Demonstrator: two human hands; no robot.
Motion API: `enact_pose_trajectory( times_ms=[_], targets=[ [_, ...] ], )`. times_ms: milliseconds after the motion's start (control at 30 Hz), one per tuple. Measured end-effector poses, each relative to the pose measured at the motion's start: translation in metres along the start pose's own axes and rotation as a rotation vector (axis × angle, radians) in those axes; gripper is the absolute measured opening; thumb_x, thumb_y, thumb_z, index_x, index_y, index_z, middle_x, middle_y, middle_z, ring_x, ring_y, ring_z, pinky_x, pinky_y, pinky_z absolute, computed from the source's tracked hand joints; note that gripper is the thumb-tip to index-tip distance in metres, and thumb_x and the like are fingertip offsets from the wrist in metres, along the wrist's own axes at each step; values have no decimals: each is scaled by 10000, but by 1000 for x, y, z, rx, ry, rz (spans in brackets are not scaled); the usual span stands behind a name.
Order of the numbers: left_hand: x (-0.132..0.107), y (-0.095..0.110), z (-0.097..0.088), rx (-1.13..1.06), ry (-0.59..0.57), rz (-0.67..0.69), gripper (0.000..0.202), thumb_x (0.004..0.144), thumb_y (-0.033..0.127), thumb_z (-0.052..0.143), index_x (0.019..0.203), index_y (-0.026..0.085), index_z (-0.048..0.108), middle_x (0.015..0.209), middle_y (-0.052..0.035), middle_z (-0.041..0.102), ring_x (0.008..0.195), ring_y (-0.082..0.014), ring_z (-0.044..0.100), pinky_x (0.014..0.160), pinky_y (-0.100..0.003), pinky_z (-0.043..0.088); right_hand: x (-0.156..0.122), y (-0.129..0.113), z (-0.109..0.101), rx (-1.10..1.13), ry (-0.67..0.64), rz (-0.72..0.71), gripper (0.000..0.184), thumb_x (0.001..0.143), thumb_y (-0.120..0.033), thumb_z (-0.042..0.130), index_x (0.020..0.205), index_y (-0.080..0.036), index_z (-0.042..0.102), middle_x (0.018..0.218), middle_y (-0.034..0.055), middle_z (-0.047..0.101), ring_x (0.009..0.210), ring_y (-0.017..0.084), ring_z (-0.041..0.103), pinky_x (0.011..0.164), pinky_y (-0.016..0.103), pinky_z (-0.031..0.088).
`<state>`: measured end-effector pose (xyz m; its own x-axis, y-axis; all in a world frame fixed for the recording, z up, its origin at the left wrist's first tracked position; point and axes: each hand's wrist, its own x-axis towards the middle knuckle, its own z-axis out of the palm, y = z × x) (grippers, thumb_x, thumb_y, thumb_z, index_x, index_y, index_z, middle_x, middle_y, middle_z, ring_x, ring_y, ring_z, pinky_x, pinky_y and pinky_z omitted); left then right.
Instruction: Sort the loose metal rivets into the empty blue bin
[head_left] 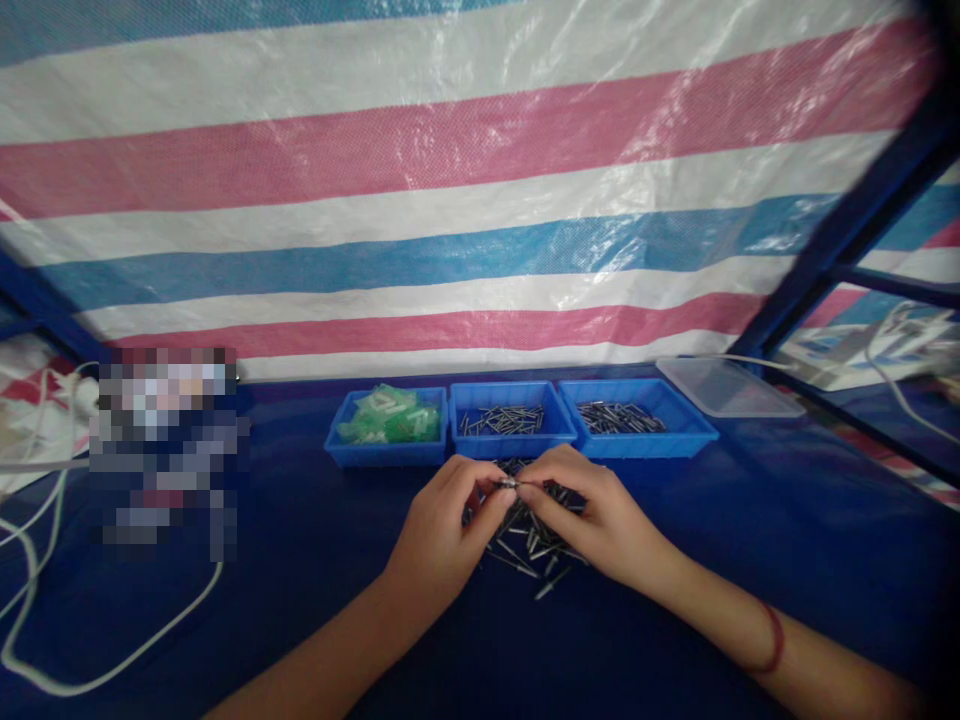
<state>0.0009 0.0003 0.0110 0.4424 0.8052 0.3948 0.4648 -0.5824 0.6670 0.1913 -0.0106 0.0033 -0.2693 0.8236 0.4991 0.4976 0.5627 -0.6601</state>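
My left hand (446, 525) and my right hand (592, 515) meet over a loose pile of small dark metal pins (525, 545) on the blue table cover (675, 560). Both pinch the same thin metal pin (510, 484) between fingertips, just above the pile. Behind the hands stand three blue trays in a row. The left tray (386, 450) holds green plastic pieces, while the middle tray (510, 440) and the right tray (637, 440) hold more metal pins.
A clear plastic lid (724, 388) lies right of the trays. White cables (112, 660) loop over the table's left side beside a blurred-out patch. A striped pink, white and blue tarp (450, 200) forms the back wall, and dark blue frame bars (847, 240) rise at right.
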Motion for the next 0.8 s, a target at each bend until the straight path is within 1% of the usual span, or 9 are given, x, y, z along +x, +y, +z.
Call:
enact_pose_trajectory(
  times_ms=[133, 200, 267, 400, 467, 567, 633, 733, 800],
  targets=[
    [0, -1, -2, 71, -76, -11, 202, 901, 259, 530, 1095, 203, 549, 934, -20, 608, 836, -160, 574, 767, -267, 433, 8, 16, -27, -158, 230, 35, 146, 873, -310, 544, 834, -216, 649, 800, 31, 669, 756, 182, 589, 720, 325, 446],
    [1, -2, -3, 154, -146, 9, 168, 920, 243, 487, 1055, 211, 583, 967, -26, 615, 898, -180, 571, 805, -294, 423, 11, 31, -45, -297, 353, 119, 173, 864, -335, 543, 823, -208, 654, 803, 40, 674, 742, 191, 585, 697, 324, 445],
    [1, -4, -4, 251, -201, 28, 174, 929, 233, 458, 1011, 216, 611, 986, -30, 619, 927, -196, 563, 817, -318, 411, 14, 46, -60, -487, 384, 198, 183, 851, -328, 541, 813, -200, 668, 796, 49, 682, 740, 208, 588, 711, 342, 438],
    [0, -6, -5, 380, -251, 26, 182, 914, 322, 497, 983, 218, 630, 971, -32, 627, 900, -214, 563, 771, -337, 402, 14, 65, -69, -772, 337, 280, 219, 829, -332, 548, 906, -181, 688, 793, 73, 681, 792, 259, 603, 729, 379, 424],
    [-1, -6, -5, 407, -259, 27, 194, 891, 366, 535, 967, 219, 635, 951, -29, 630, 891, -220, 563, 749, -338, 396, 13, 63, -65, -770, 330, 259, 248, 835, -339, 542, 961, -174, 676, 800, 77, 675, 803, 259, 602, 731, 376, 425],
    [-1, -6, -3, 415, -256, 47, 201, 881, 372, 554, 995, 225, 630, 946, -26, 630, 889, -215, 563, 745, -331, 388, 13, 47, -54, -668, 282, 137, 200, 852, -307, 529, 927, -179, 664, 790, 61, 668, 768, 227, 588, 749, 367, 420],
    [0, -6, 0, 415, -254, 67, 192, 889, 359, 546, 1007, 231, 627, 957, -24, 629, 893, -209, 563, 751, -328, 383, 13, 33, -47, -573, 190, 23, 151, 859, -253, 520, 858, -183, 653, 790, 52, 663, 751, 205, 574, 751, 355, 416],
    [1, -6, 4, 427, -254, 74, 162, 890, 338, 548, 981, 233, 633, 948, -19, 630, 883, -204, 566, 740, -325, 375, 12, 17, -36, -435, -51, -134, 134, 844, -172, 522, 773, -187, 634, 763, 39, 643, 726, 177, 556, 735, 336, 412],
    [2, -7, 5, 430, -251, 70, 144, 889, 326, 552, 960, 233, 635, 929, -14, 632, 872, -201, 569, 722, -320, 370, 10, 11, -29, -383, -193, -181, 118, 819, -139, 543, 765, -189, 635, 747, 32, 627, 723, 168, 546, 720, 325, 411]
  ],
)
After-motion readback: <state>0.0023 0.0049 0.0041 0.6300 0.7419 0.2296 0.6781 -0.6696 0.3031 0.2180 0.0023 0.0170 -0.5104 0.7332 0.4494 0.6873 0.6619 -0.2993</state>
